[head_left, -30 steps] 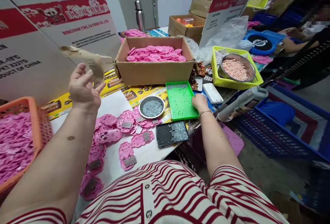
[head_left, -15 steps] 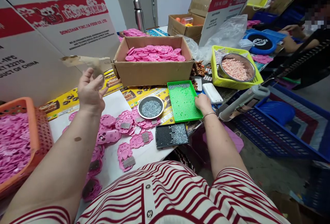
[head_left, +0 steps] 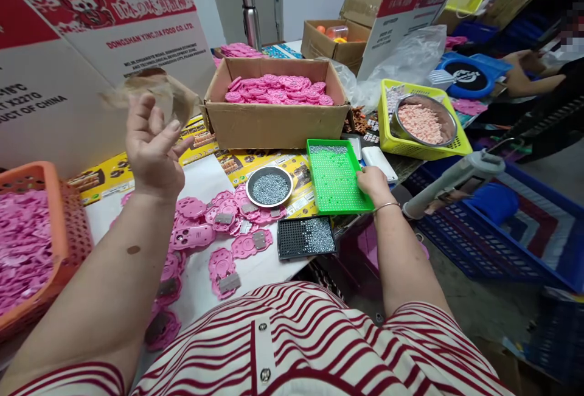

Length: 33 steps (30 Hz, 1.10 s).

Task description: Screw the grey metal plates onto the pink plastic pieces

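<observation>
My left hand [head_left: 152,152] is raised, palm up, with its fingers loosely curled and apart. A blurred piece of brown tape or film [head_left: 157,89] is just behind its fingertips; whether it touches them is unclear. My right hand [head_left: 375,184] grips the right edge of a green perforated tray [head_left: 337,180], which has small silvery pieces along its far end. Left of that tray is a round metal dish [head_left: 269,187] of small silvery pieces. A black perforated tray [head_left: 292,239], partly filled with similar pieces, lies nearer me. Several pink plastic parts [head_left: 194,236], some bearing grey metal plates, lie beside my left forearm.
A cardboard box [head_left: 276,125] of pink parts stands behind the dish. An orange basket [head_left: 57,201] is at the left. At the right are a white device [head_left: 378,163], a yellow basket [head_left: 387,134] with a metal bowl, and a grey metal arm [head_left: 456,184]. Another person's arm [head_left: 524,79] shows beyond.
My right hand and the green tray have shifted slightly right in the view. My left hand has moved a little left and up, and the brown piece appears higher and more spread out.
</observation>
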### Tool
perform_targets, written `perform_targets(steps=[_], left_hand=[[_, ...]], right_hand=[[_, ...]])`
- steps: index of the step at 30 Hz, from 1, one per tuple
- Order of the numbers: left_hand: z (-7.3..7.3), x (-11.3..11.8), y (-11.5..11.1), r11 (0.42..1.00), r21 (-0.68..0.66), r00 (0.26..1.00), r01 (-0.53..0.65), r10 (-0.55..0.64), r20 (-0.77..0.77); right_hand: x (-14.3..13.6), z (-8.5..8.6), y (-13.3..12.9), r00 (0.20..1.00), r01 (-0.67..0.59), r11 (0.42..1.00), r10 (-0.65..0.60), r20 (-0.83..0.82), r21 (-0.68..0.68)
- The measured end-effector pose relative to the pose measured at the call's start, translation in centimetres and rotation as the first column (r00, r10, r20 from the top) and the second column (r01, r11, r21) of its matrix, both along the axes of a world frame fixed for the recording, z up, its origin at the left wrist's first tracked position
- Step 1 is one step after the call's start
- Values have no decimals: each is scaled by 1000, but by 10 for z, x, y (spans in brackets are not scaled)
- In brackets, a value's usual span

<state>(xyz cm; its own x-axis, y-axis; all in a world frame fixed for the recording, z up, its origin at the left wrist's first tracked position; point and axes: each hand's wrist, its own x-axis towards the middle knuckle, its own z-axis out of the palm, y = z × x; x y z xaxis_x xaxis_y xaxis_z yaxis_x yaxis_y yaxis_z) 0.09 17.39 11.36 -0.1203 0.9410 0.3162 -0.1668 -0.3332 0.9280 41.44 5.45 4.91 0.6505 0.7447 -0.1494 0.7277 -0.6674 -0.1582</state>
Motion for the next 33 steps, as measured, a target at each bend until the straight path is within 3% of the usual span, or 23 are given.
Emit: perform_targets(steps=[3, 7, 13, 22, 28, 33], left_hand=[[0, 2, -4, 999, 48, 995, 24, -29, 97], [-5, 1, -3, 1000, -17, 987, 4, -1, 159], [-11, -1, 0, 998, -61, 989, -3, 12, 149], [-14, 0, 3, 990, -140, 986, -12, 35, 164], [-20, 6, 5, 980, -198, 988, 19, 12, 155], [-25, 6, 4, 972, -220, 988, 84, -51, 148]], right_hand=[[11, 3, -11, 999, 47, 999, -48, 10, 6], [24, 5, -22, 991, 131, 991, -132, 27, 23], [32, 6, -18, 972, 228, 972, -230, 44, 58], [36, 11, -5, 966, 251, 966, -254, 39, 64], [40, 15, -15, 959, 274, 960, -277, 57, 62], [34, 15, -6, 959, 264, 960, -272, 81, 95]])
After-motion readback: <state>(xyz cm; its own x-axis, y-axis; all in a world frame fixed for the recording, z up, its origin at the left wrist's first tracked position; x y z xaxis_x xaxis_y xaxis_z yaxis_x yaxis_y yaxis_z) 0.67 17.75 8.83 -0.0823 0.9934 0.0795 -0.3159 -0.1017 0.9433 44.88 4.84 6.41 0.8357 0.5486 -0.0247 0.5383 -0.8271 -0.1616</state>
